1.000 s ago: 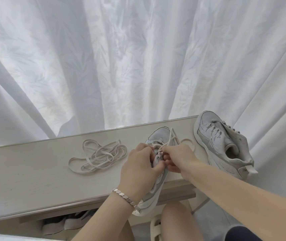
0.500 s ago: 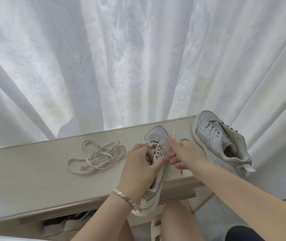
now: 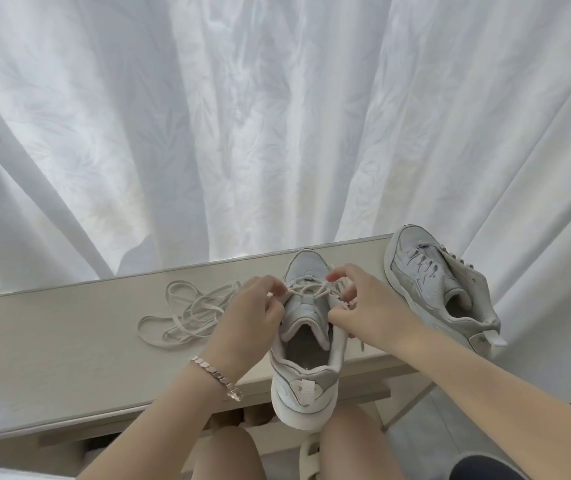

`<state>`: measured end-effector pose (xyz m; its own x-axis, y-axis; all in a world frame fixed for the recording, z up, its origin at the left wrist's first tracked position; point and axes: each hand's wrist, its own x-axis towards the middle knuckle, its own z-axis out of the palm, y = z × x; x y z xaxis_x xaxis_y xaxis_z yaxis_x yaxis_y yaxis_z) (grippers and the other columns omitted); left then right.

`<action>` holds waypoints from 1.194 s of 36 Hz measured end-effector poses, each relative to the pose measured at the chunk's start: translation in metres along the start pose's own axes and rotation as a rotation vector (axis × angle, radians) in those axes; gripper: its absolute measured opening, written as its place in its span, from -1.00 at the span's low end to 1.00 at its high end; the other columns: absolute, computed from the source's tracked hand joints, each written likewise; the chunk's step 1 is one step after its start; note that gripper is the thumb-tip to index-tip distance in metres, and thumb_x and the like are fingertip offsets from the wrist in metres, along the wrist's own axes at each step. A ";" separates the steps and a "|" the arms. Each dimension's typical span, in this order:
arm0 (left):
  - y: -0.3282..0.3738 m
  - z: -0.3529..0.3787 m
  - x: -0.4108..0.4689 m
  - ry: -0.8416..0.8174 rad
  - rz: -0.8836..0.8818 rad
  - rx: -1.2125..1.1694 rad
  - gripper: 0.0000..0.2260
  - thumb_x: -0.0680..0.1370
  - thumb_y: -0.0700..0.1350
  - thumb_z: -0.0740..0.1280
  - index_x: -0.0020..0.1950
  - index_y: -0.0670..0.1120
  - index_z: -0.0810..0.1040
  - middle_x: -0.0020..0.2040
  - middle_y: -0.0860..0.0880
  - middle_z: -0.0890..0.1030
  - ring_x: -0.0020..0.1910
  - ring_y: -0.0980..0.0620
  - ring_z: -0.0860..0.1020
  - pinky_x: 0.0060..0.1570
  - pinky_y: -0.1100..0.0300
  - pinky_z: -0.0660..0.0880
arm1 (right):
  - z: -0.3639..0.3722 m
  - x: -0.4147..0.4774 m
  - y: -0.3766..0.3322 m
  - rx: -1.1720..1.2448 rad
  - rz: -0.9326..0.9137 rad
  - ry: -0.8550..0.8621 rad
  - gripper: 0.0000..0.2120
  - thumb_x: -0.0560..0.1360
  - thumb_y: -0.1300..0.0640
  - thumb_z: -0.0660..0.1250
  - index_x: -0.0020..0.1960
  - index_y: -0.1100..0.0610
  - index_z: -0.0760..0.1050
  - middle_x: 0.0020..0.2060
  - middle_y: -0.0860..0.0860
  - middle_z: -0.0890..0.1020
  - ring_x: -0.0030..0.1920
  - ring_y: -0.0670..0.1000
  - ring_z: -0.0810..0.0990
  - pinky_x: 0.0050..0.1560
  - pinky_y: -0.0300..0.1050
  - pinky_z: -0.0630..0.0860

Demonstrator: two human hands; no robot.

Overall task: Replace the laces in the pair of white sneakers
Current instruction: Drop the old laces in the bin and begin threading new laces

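The left hand [image 3: 253, 308] was curled, its fingertips pinching one end of the lace [image 3: 308, 289] strung across the front eyelets of the near sneaker [image 3: 306, 362]. The right hand [image 3: 367, 306] pinched the other end, with its thumb against the sneaker's side. That sneaker sat between both hands, toe toward 12 o'clock and heel overhanging the worktop [image 3: 69, 344] edge. The second sneaker [image 3: 440, 289] lay at 3 o'clock of the right hand. A loose lace [image 3: 190, 311] lay bunched at 9 o'clock of the left hand.
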<state>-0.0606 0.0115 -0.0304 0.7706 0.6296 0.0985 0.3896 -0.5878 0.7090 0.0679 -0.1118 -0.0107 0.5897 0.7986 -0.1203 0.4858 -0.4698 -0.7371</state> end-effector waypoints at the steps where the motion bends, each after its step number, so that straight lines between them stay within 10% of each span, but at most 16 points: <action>1: -0.001 -0.001 0.002 -0.012 -0.002 0.016 -0.88 0.59 -0.19 0.20 0.03 -0.03 0.51 -0.03 0.07 0.48 -0.22 0.24 0.42 -0.23 0.51 0.31 | -0.001 0.001 0.001 0.004 -0.009 0.013 -0.66 0.40 0.19 0.28 0.10 -0.12 0.38 -0.19 -0.09 0.47 -0.26 -0.11 0.46 -0.15 -0.12 0.51; 8: 0.009 -0.003 0.016 -0.167 -0.026 0.208 -0.75 0.58 -0.12 0.14 0.14 0.08 0.55 -0.02 0.06 0.39 -0.19 0.05 0.48 -0.10 0.17 0.43 | 0.006 0.005 -0.009 -0.416 -0.125 0.028 -0.61 0.47 0.20 0.16 0.25 -0.07 0.44 0.19 0.03 0.45 0.19 0.02 0.45 -0.07 -0.24 0.23; 14: 0.010 0.003 0.012 -0.146 0.006 0.299 -0.76 0.57 -0.12 0.14 0.16 0.02 0.52 0.06 0.02 0.42 -0.09 0.02 0.45 -0.02 0.12 0.43 | 0.013 0.011 -0.012 -0.618 -0.128 -0.031 -0.77 0.49 0.18 0.15 0.13 0.08 0.40 0.26 0.12 0.39 0.13 0.15 0.48 -0.10 -0.17 0.25; 20: 0.012 0.010 0.010 -0.071 -0.040 0.286 -0.75 0.57 -0.12 0.12 0.16 0.02 0.51 0.06 0.01 0.42 0.04 0.00 0.43 -0.05 0.16 0.40 | 0.002 0.018 -0.002 -0.333 -0.149 -0.108 -0.80 0.37 0.16 0.27 -0.35 0.02 0.27 -0.20 -0.02 0.36 -0.15 0.03 0.40 -0.19 -0.18 0.29; 27: 0.011 0.017 0.010 -0.010 -0.072 0.175 -0.77 0.56 -0.15 0.13 0.08 -0.02 0.55 -0.01 0.01 0.43 0.04 0.00 0.43 -0.02 0.17 0.39 | -0.019 0.006 0.013 0.386 -0.180 -0.041 -0.65 0.28 0.16 0.47 -0.49 0.05 0.30 -0.28 -0.12 0.43 -0.26 -0.13 0.42 -0.13 -0.30 0.33; 32: 0.013 0.020 0.009 0.027 -0.060 0.170 -0.77 0.57 -0.16 0.14 0.06 -0.05 0.57 -0.04 -0.01 0.44 0.02 -0.02 0.43 -0.02 0.15 0.40 | -0.040 -0.002 0.013 0.811 -0.208 0.004 -0.74 0.25 0.02 0.34 -0.52 0.15 0.43 -0.56 0.15 0.34 -0.37 -0.02 0.47 -0.10 -0.22 0.43; 38: 0.020 0.025 0.009 0.031 -0.047 0.264 -0.77 0.57 -0.13 0.13 0.08 -0.05 0.56 -0.01 -0.01 0.45 0.02 -0.02 0.43 -0.11 0.18 0.34 | -0.060 -0.007 0.012 0.626 -0.256 -0.200 -0.08 0.22 -0.47 0.31 -0.16 0.48 0.56 -0.67 -0.11 0.31 -0.57 -0.14 0.34 -0.35 -0.22 0.45; 43: 0.020 0.024 0.010 0.042 -0.055 0.259 -0.76 0.57 -0.13 0.12 0.10 -0.05 0.56 -0.01 -0.02 0.45 0.03 -0.02 0.43 -0.09 0.19 0.36 | -0.074 -0.008 0.012 0.718 -0.256 -0.108 -0.39 0.17 -0.46 0.37 -0.61 0.08 0.42 -0.62 -0.02 0.34 -0.51 0.04 0.33 -0.37 -0.26 0.40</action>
<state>-0.0330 -0.0069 -0.0322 0.7254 0.6814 0.0974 0.5506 -0.6593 0.5120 0.1165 -0.1516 0.0303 0.4314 0.8990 0.0750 0.0392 0.0643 -0.9972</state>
